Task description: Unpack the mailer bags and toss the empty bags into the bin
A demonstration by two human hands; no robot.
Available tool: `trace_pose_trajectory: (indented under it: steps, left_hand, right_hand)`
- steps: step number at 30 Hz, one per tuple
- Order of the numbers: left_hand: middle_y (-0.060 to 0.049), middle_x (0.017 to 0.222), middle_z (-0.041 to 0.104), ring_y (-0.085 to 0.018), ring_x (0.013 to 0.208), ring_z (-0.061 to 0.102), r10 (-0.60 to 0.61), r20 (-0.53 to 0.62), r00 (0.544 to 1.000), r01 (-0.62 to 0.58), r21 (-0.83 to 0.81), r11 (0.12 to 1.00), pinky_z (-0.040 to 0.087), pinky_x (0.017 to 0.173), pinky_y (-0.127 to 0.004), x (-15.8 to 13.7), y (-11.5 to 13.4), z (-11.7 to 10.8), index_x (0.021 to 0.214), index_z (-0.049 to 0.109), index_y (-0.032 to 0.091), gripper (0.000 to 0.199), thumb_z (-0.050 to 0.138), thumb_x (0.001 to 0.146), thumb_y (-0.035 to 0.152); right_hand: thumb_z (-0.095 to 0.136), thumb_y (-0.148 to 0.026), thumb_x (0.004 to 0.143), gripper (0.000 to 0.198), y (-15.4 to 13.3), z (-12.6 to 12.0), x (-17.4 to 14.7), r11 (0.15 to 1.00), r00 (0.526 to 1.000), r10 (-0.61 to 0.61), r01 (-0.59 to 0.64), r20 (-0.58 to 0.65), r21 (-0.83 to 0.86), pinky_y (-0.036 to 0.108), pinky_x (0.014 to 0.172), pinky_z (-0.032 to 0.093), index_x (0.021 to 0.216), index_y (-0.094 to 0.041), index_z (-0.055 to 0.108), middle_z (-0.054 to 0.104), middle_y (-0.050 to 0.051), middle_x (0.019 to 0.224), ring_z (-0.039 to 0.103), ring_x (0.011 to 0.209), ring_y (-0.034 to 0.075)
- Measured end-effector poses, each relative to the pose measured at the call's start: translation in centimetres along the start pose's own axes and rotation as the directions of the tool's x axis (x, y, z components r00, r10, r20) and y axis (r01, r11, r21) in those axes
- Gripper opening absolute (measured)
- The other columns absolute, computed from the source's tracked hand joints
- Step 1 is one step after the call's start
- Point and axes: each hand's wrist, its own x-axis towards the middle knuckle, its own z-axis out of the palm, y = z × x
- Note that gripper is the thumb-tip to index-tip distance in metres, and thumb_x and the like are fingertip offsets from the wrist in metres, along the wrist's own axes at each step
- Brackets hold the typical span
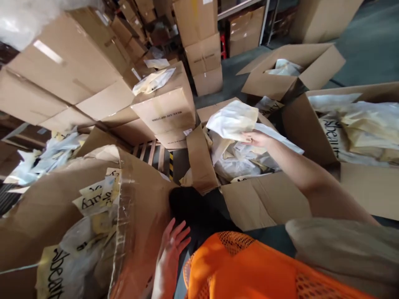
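My right hand (256,138) is closed on the near edge of a white plastic bag (232,119) with a yellowish tint. It holds the bag above an open cardboard box (204,160) full of similar packed bags (238,162). My left hand (175,238) has its fingers spread and holds nothing. It is low in front of my body, beside the wall of a large open carton (145,216) on the left. Inside that carton lie several bags (77,249) with black lettering.
Stacked cartons (71,58) rise at the left and back. Two small parcels (152,81) lie on a closed box (168,110). More open boxes of bags stand at the right (358,178) and back right (268,85). A wooden pallet (152,155) shows on the floor.
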Motion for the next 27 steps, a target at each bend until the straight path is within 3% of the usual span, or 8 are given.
trace_pose_trajectory:
  steps: [6, 10, 13, 16, 18, 21, 24, 27]
  left_hand:
    - [-0.017, 0.124, 0.068, -0.040, 0.113, 0.065, -0.061, -0.091, 0.994, 0.060, -0.016, 0.998, 0.057, 0.089, -0.050, -2.2, -4.3, -1.8, 0.116, 0.072, 0.028, 0.071, 0.081, 0.058, 0.068]
    - [-0.012, 0.124, 0.069, -0.037, 0.117, 0.063, 0.185, -0.209, 0.960, -0.117, 0.300, 0.947, 0.054, 0.097, -0.049, -6.5, -2.8, -2.0, 0.116, 0.073, 0.029, 0.055, 0.071, 0.075, 0.065]
    - [-0.008, 0.126, 0.068, -0.032, 0.121, 0.060, 0.644, -0.236, 0.727, -0.281, 0.754, 0.594, 0.045, 0.108, -0.046, -10.0, 1.9, -2.4, 0.116, 0.070, 0.029, 0.035, 0.069, 0.085, 0.046]
    - [-0.010, 0.134, 0.063, -0.031, 0.132, 0.052, 0.890, -0.011, 0.455, -0.138, 0.987, 0.083, 0.038, 0.113, -0.047, -11.5, 6.1, -3.8, 0.130, 0.061, 0.027, 0.045, 0.068, 0.085, 0.033]
    - [-0.016, 0.136, 0.062, -0.036, 0.133, 0.051, 0.877, -0.042, 0.479, 0.106, 0.994, -0.010, 0.041, 0.107, -0.048, -11.3, 7.2, -5.2, 0.133, 0.059, 0.020, 0.051, 0.065, 0.087, 0.041]
    - [-0.014, 0.089, 0.075, -0.033, 0.089, 0.070, 0.753, -0.250, 0.609, 0.402, 0.915, -0.022, 0.046, 0.082, -0.043, -10.4, 6.3, -6.1, 0.091, 0.073, 0.019, 0.035, 0.057, 0.090, 0.050]
    - [-0.008, 0.059, 0.067, -0.025, 0.064, 0.067, 0.744, -0.293, 0.601, 0.523, 0.848, -0.088, 0.040, 0.072, -0.037, -10.5, 4.6, -5.3, 0.062, 0.063, 0.020, 0.044, 0.053, 0.094, 0.049]
    - [-0.008, 0.057, 0.065, -0.024, 0.061, 0.064, 0.787, -0.180, 0.590, 0.515, 0.835, -0.194, 0.036, 0.067, -0.035, -11.6, 3.7, -5.5, 0.060, 0.060, 0.021, 0.040, 0.055, 0.093, 0.044]
  right_hand:
    - [0.086, -0.014, 0.057, 0.024, 1.8, 5.1, 1.2, 0.928, 0.909, 0.270, -0.158, 0.318, -0.337, 0.020, 0.051, 0.050, 0.075, -0.013, 0.071, 0.071, 0.005, 0.070, 0.061, 0.056, 0.012]
    - [0.092, -0.023, 0.045, 0.042, 4.9, 11.6, -3.3, 0.923, 0.794, 0.270, -0.052, 0.545, -0.381, 0.022, 0.055, 0.053, 0.083, -0.017, 0.076, 0.075, 0.007, 0.081, 0.068, 0.066, 0.016]
    - [0.091, -0.028, 0.051, 0.040, 5.1, 16.1, -7.1, 0.945, 0.725, 0.145, 0.099, 0.674, -0.311, 0.028, 0.072, 0.058, 0.087, -0.019, 0.077, 0.076, 0.005, 0.091, 0.069, 0.079, 0.017]
    - [0.088, -0.042, 0.060, 0.041, 2.8, 20.8, -9.9, 0.936, 0.645, -0.106, 0.321, 0.757, -0.143, 0.038, 0.090, 0.056, 0.091, -0.019, 0.076, 0.075, 0.006, 0.093, 0.069, 0.088, 0.019]
    - [0.087, -0.048, 0.062, 0.043, 0.7, 24.1, -11.4, 0.900, 0.580, -0.243, 0.434, 0.777, -0.043, 0.041, 0.092, 0.055, 0.091, -0.019, 0.075, 0.075, 0.007, 0.090, 0.069, 0.086, 0.021]
    - [0.084, -0.045, 0.069, 0.034, -1.2, 28.2, -14.1, 0.807, 0.445, -0.348, 0.589, 0.825, 0.022, 0.038, 0.089, 0.055, 0.091, -0.021, 0.076, 0.074, 0.006, 0.090, 0.067, 0.083, 0.019]
    - [0.077, -0.037, 0.075, 0.022, 0.5, 29.3, -16.3, 0.707, 0.330, -0.345, 0.707, 0.879, 0.013, 0.035, 0.086, 0.054, 0.092, -0.023, 0.077, 0.074, 0.004, 0.091, 0.065, 0.079, 0.017]
    - [0.076, -0.034, 0.068, 0.020, 6.1, 26.2, -16.0, 0.767, 0.487, -0.168, 0.610, 0.857, -0.197, 0.039, 0.086, 0.054, 0.085, -0.023, 0.076, 0.074, 0.003, 0.085, 0.065, 0.078, 0.020]
